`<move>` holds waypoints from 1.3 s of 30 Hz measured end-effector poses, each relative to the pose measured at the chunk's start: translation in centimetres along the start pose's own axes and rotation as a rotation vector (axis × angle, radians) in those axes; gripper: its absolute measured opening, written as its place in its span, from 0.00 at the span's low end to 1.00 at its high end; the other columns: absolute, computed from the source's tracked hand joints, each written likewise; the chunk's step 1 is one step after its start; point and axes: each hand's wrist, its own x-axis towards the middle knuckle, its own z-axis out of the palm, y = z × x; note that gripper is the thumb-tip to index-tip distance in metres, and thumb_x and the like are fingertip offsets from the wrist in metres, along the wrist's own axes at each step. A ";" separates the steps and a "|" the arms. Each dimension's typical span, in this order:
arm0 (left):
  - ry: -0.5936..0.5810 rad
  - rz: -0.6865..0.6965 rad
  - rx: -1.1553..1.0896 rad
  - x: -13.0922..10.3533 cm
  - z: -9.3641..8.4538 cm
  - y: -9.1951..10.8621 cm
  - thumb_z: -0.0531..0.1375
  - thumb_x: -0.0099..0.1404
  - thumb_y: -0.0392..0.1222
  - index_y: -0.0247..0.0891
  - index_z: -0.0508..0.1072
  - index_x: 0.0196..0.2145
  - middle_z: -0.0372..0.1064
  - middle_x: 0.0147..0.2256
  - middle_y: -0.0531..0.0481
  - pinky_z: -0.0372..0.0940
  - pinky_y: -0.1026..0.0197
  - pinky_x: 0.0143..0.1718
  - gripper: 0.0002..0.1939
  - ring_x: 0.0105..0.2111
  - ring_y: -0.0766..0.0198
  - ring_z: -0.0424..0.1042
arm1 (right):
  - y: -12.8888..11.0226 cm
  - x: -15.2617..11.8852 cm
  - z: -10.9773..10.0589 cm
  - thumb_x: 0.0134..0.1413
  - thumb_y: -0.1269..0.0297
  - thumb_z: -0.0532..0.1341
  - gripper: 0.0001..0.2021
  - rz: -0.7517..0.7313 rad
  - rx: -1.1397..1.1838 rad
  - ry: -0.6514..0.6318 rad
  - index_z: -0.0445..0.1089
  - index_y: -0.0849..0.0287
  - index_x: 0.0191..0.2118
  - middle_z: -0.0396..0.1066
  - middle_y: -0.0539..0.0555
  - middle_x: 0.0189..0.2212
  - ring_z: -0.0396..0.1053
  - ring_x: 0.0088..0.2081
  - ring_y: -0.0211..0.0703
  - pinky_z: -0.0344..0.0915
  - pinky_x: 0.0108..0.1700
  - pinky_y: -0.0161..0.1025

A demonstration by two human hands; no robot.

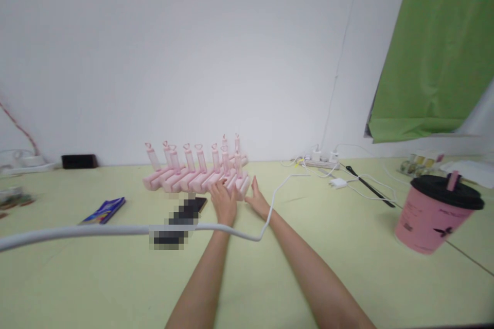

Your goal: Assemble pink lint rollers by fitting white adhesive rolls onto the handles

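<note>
Several pale pink blocks [195, 181] lie side by side in a slanting row on the light green table, with clear pink-capped tubes [189, 159] standing upright among them, each topped by a small loop. My left hand [224, 200] rests against the front of the blocks near the row's right part, its fingers spread. At the right end, my right hand [258, 199] is beside the last block with thumb and fingers apart. Neither hand is closed round anything.
A white cable [96, 231] crosses in front of my wrists. Nearby are a blurred dark phone [199, 204] and a blue packet [104, 211]. To the right stand a pink cup [430, 221], a white charger [338, 183], a black strip [370, 186] and a power strip [322, 164].
</note>
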 end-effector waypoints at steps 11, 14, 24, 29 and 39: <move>0.141 -0.216 -0.152 0.4 0.0 -1.7 0.47 0.64 0.45 0.38 0.62 0.38 0.62 0.39 0.45 0.56 0.50 0.48 0.10 0.42 0.57 0.61 | 4.3 7.2 -2.2 0.43 0.75 0.47 0.25 0.056 -0.331 0.394 0.59 0.64 0.52 0.63 0.60 0.48 0.59 0.51 0.46 0.51 0.56 0.45; 0.119 -0.219 -0.209 0.3 -0.3 -1.6 0.46 0.64 0.44 0.38 0.62 0.37 0.62 0.38 0.45 0.57 0.52 0.46 0.09 0.41 0.58 0.61 | 5.6 11.2 -2.1 0.46 0.72 0.50 0.23 -0.023 -0.395 0.300 0.59 0.64 0.52 0.62 0.60 0.50 0.57 0.53 0.45 0.49 0.57 0.43; 0.072 -0.339 -0.310 0.4 -0.2 -2.1 0.47 0.64 0.44 0.40 0.63 0.35 0.63 0.35 0.47 0.60 0.54 0.40 0.08 0.36 0.59 0.64 | 3.6 24.5 0.8 0.52 0.52 0.55 0.32 0.058 -0.368 0.052 0.49 0.62 0.59 0.63 0.62 0.52 0.62 0.51 0.46 0.55 0.50 0.42; 0.061 -0.355 -0.309 0.5 -0.3 -2.0 0.47 0.64 0.45 0.41 0.63 0.33 0.63 0.34 0.47 0.60 0.55 0.39 0.09 0.35 0.59 0.64 | 2.6 23.7 0.9 0.48 0.53 0.59 0.21 0.098 -0.506 -0.054 0.64 0.54 0.49 0.70 0.56 0.44 0.65 0.47 0.48 0.55 0.48 0.46; 0.081 -0.316 -0.299 0.9 -0.3 -2.3 0.49 0.62 0.42 0.39 0.65 0.32 0.63 0.32 0.49 0.60 0.57 0.38 0.07 0.33 0.61 0.63 | 4.5 17.2 -7.1 0.53 0.54 0.53 0.18 0.131 -0.673 0.225 0.67 0.60 0.45 0.72 0.59 0.39 0.69 0.41 0.45 0.59 0.41 0.38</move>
